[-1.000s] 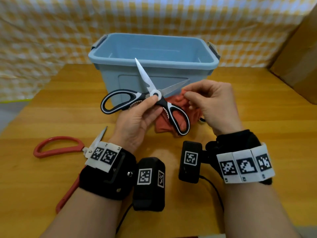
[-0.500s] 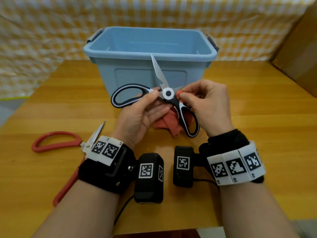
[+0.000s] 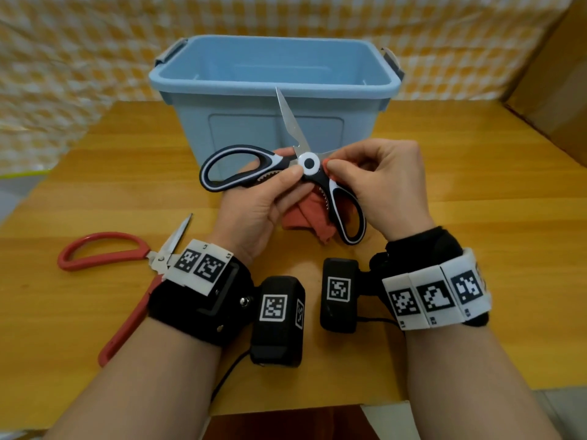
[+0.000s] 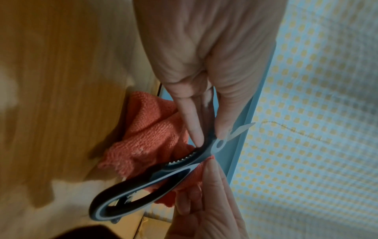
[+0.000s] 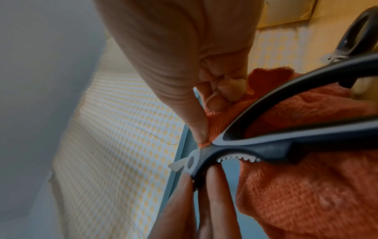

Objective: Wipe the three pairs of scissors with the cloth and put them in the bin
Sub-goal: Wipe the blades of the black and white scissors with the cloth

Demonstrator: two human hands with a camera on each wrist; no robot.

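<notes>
Left hand (image 3: 260,198): grip closed on the black-and-white scissors (image 3: 282,173), thumb on top just beside the white pivot and fingers under the near handle shank, as the left wrist view also shows.

Right hand (image 3: 386,182): grip closed on the orange cloth (image 3: 305,217), thumb and forefinger pinching a fold of it against the scissors just right of the pivot; the rest of the cloth hangs below both hands, behind the lower handle loop.

Scissors in view, head camera: two pairs. A dark handle loop at the top right edge of the right wrist view may be a further pair; it cannot be told.

Black-and-white scissors: one pair, held in the air above the surface (image 3: 476,185) and in front of the bin, blades spread. One blade points up and slightly left, its tip overlapping the bin's front rim. The other blade runs right, mostly hidden by the right hand. One handle loop lies to the left, the other down and right.

Red-handled scissors (image 3: 104,252): one pair, flat on the surface at left, partly under the left wrist band, visible blade pointing up and right.

Bin (image 3: 273,122): one, light blue, open-topped, upright behind the hands.

Cloth: one.
</notes>
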